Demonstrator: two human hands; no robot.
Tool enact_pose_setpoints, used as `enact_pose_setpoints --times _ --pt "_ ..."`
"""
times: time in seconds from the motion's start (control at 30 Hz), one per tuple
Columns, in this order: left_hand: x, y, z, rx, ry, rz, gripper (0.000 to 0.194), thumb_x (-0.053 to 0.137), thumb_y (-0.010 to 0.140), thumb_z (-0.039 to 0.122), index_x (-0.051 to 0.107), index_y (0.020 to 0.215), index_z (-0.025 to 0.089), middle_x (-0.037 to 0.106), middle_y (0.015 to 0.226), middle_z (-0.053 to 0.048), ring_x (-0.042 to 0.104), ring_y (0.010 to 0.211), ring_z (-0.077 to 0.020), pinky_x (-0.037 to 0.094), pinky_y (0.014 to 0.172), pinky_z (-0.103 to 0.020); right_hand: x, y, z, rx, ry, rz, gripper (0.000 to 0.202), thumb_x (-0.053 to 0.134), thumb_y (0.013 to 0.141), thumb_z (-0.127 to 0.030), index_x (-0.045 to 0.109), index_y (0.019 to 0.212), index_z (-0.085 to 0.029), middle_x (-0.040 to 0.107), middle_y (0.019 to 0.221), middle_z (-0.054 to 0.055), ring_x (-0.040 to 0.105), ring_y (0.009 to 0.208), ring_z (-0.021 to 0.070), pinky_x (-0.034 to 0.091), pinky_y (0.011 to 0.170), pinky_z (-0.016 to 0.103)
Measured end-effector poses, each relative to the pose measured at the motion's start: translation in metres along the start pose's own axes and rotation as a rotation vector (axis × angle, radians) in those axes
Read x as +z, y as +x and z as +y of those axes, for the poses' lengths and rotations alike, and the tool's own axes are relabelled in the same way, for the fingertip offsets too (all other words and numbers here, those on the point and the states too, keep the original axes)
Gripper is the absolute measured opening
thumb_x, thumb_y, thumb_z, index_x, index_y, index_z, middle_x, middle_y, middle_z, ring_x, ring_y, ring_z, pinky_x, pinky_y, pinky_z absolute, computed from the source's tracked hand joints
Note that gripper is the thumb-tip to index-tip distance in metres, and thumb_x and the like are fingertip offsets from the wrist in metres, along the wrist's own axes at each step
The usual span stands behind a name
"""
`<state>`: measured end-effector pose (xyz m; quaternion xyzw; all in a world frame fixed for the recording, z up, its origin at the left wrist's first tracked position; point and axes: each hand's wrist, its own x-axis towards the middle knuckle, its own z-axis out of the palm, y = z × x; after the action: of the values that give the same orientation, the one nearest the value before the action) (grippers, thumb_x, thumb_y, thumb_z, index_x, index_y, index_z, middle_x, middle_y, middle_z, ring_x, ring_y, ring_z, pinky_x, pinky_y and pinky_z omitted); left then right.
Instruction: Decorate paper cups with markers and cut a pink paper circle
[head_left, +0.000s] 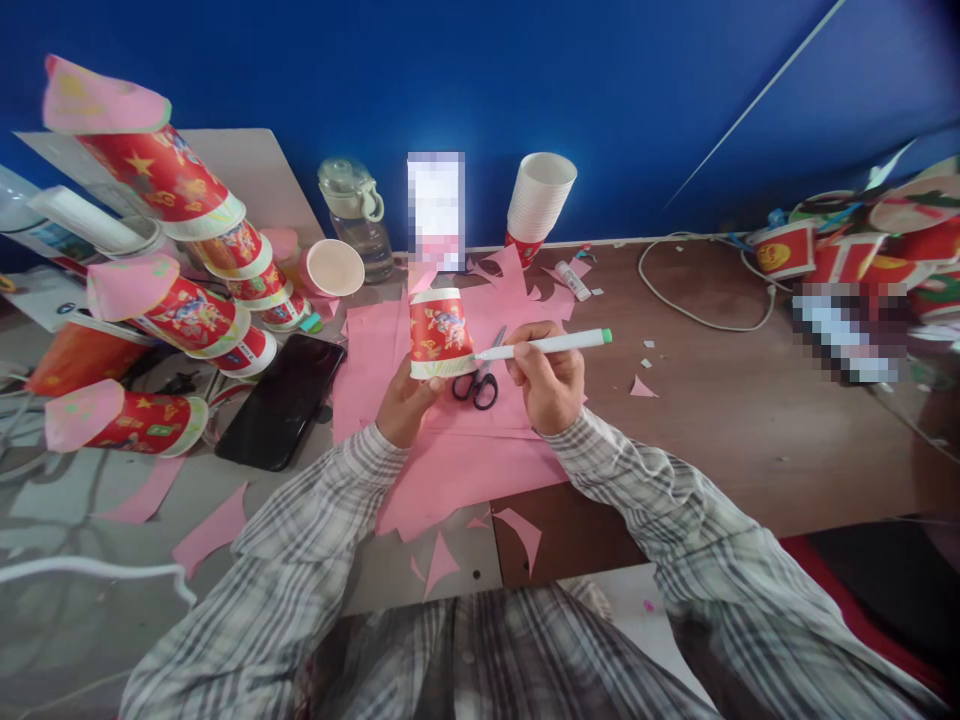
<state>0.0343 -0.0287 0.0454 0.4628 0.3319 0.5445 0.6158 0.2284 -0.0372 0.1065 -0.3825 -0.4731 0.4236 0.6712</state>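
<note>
A red patterned paper cup point(439, 328) is upside down in my left hand point(409, 405), whose fingers grip it near the rim at the bottom. Along that pale rim run green and yellow marks. My right hand point(551, 380) pinches a white felt-tip marker point(562, 343) with a green end pointing right. The marker's tip meets or almost meets the cup's rim; I cannot tell which. Just below, black-handled scissors point(486, 385) lie on pink paper point(450, 470).
Stacked red cups with pink cone tops point(202, 310) stand at the left, beside a black phone point(281, 405). Behind are a water bottle point(356, 225), a lit blurred screen point(436, 210) and nested cups point(541, 200). A cable point(705, 318) and more cup crafts point(862, 245) lie right.
</note>
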Motion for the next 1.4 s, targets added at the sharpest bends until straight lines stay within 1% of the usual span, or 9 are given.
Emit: enact_pose_setpoints --times 0.13,0.23,0.4,0.5,0.67,0.87,1.1,1.23,1.4 --pt "0.000 0.000 0.001 -0.013 -0.013 -0.006 0.067 0.098 0.081 0.071 0.083 0.128 0.026 0.087 0.132 -0.012 0.079 0.135 -0.0381 0.053 0.128 -0.063 -0.002 -0.003 0.002 0.019 0.003 -0.031 0.041 0.087 0.090 -0.061 0.071 0.084 -0.024 0.054 0.057 -0.007 0.041 0.048 0.0096 0.036 0.049 0.026" --pt "0.002 0.000 0.002 -0.012 -0.004 0.010 0.070 0.099 0.080 0.070 0.082 0.132 0.026 0.088 0.129 -0.012 0.079 0.133 -0.0382 0.054 0.126 -0.063 -0.003 -0.003 0.002 0.023 -0.017 -0.049 0.041 0.087 0.091 -0.060 0.072 0.083 -0.023 0.053 0.057 -0.008 0.039 0.048 0.0087 0.038 0.050 0.027" --pt "0.006 -0.002 0.004 0.000 -0.003 0.024 0.072 0.095 0.081 0.075 0.082 0.135 0.029 0.088 0.131 -0.011 0.078 0.139 -0.0405 0.050 0.131 -0.065 -0.001 0.002 0.001 0.007 -0.004 -0.001 0.043 0.085 0.089 -0.063 0.068 0.085 -0.024 0.052 0.054 -0.008 0.042 0.047 0.0098 0.035 0.048 0.025" --pt "0.007 -0.002 0.004 -0.002 -0.007 0.027 0.075 0.096 0.079 0.075 0.082 0.135 0.027 0.088 0.133 -0.013 0.077 0.141 -0.0416 0.050 0.131 -0.065 -0.001 0.002 0.001 0.006 0.010 0.002 0.044 0.086 0.087 -0.064 0.067 0.084 -0.024 0.050 0.053 -0.009 0.041 0.046 0.0097 0.034 0.047 0.025" --pt "0.008 0.000 0.006 -0.013 -0.030 0.029 0.077 0.098 0.077 0.075 0.082 0.133 0.026 0.090 0.125 -0.013 0.081 0.133 -0.0393 0.054 0.127 -0.062 0.001 -0.001 -0.001 0.043 0.008 -0.042 0.044 0.086 0.088 -0.064 0.068 0.082 -0.023 0.050 0.053 -0.009 0.039 0.046 0.0092 0.036 0.047 0.026" --pt "0.014 0.001 0.012 -0.008 -0.128 -0.039 0.076 0.098 0.079 0.072 0.080 0.138 0.027 0.091 0.115 -0.012 0.086 0.120 -0.0375 0.060 0.118 -0.059 0.001 0.005 0.000 -0.004 0.009 0.011 0.043 0.084 0.087 -0.064 0.066 0.083 -0.026 0.048 0.051 -0.009 0.040 0.044 0.0097 0.034 0.046 0.025" --pt "0.012 0.000 0.011 -0.041 -0.130 -0.005 0.081 0.100 0.076 0.074 0.080 0.138 0.026 0.090 0.119 -0.013 0.085 0.119 -0.0345 0.062 0.114 -0.053 0.000 0.002 0.001 0.039 0.029 -0.033 0.043 0.086 0.087 -0.063 0.068 0.081 -0.025 0.048 0.051 -0.009 0.039 0.044 0.0096 0.034 0.045 0.026" --pt "0.013 0.000 0.014 -0.067 -0.146 -0.034 0.083 0.100 0.076 0.076 0.079 0.139 0.026 0.091 0.118 -0.013 0.085 0.119 -0.0344 0.061 0.114 -0.052 0.000 0.003 0.001 0.008 0.040 -0.010 0.040 0.086 0.088 -0.060 0.068 0.083 -0.025 0.051 0.052 -0.008 0.041 0.045 0.0096 0.034 0.046 0.025" --pt "0.012 0.000 0.013 -0.086 -0.157 -0.029 0.086 0.099 0.074 0.079 0.079 0.138 0.026 0.090 0.120 -0.013 0.085 0.120 -0.0350 0.059 0.116 -0.053 -0.001 0.003 0.001 0.022 0.024 -0.002 0.042 0.086 0.086 -0.063 0.067 0.081 -0.025 0.048 0.052 -0.009 0.039 0.044 0.0095 0.034 0.045 0.026"
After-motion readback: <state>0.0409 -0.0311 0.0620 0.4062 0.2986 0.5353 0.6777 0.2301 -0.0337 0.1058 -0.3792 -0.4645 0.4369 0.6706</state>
